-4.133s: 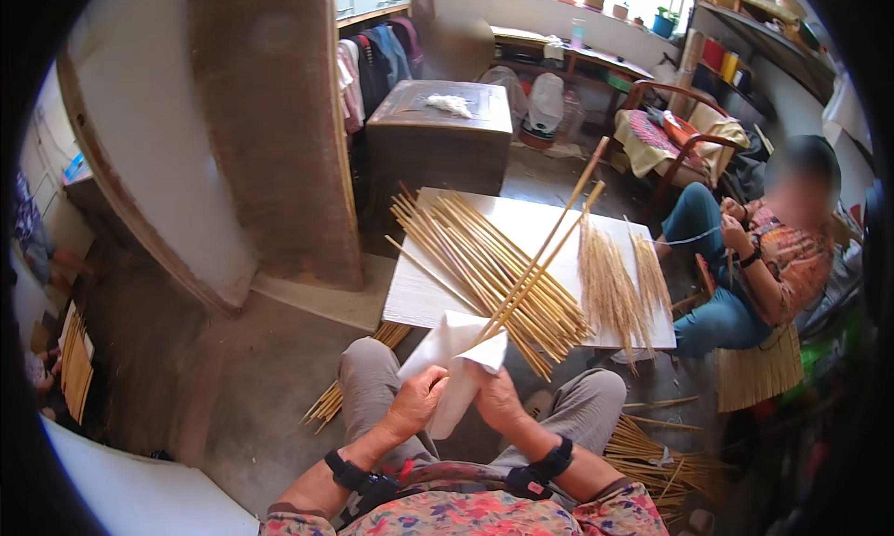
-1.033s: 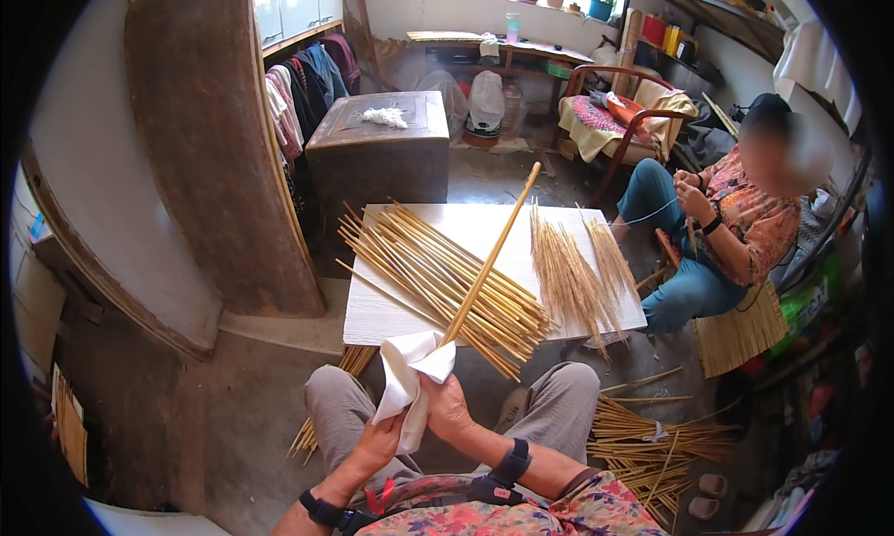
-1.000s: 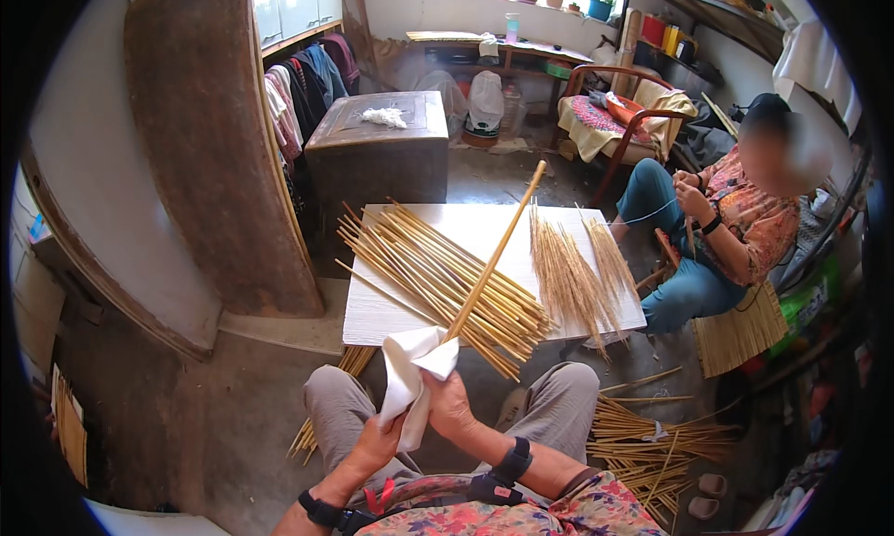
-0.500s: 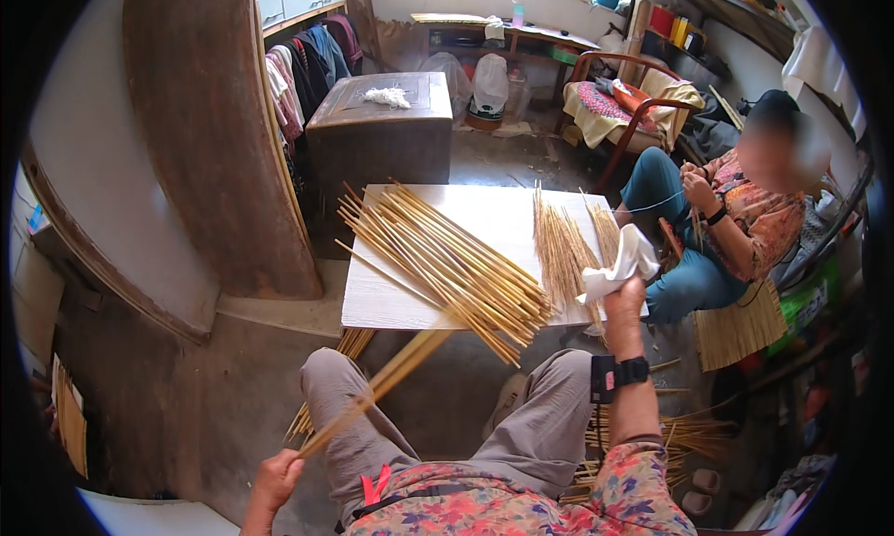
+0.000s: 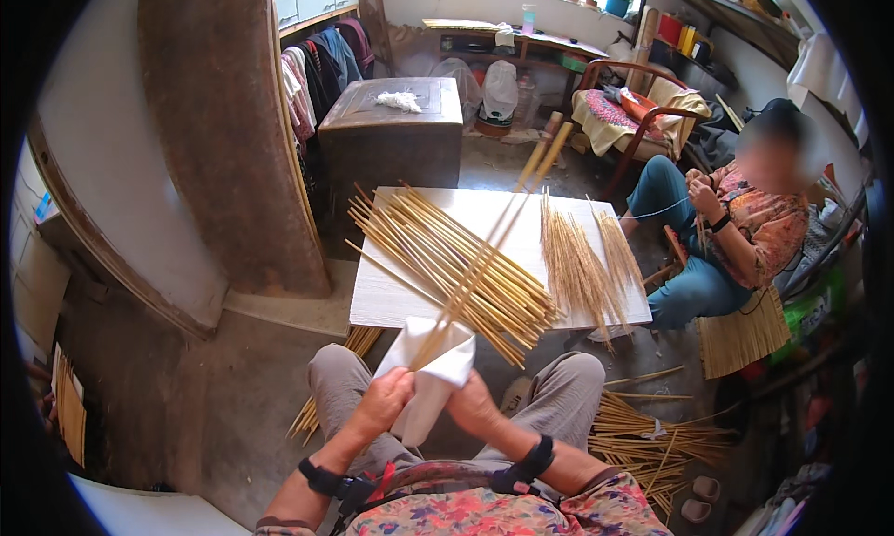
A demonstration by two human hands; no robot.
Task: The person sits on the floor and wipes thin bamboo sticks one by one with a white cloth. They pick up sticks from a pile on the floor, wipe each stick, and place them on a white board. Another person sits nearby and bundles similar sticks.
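Head view is showing the left hand (image 5: 380, 407) closing around the lower fold of a white cloth (image 5: 431, 376), while the right hand (image 5: 473, 407) is pinching the same cloth from the other side. A pair of long pale bamboo sticks (image 5: 492, 247) is rising out of the cloth above both hands, its long axis pointing up and to the right over the low white rectangular table (image 5: 391, 294). On that table a fanned pile of yellow bamboo strips (image 5: 447, 257) is lying beside a bundle of thin brownish straw stalks (image 5: 582, 266)
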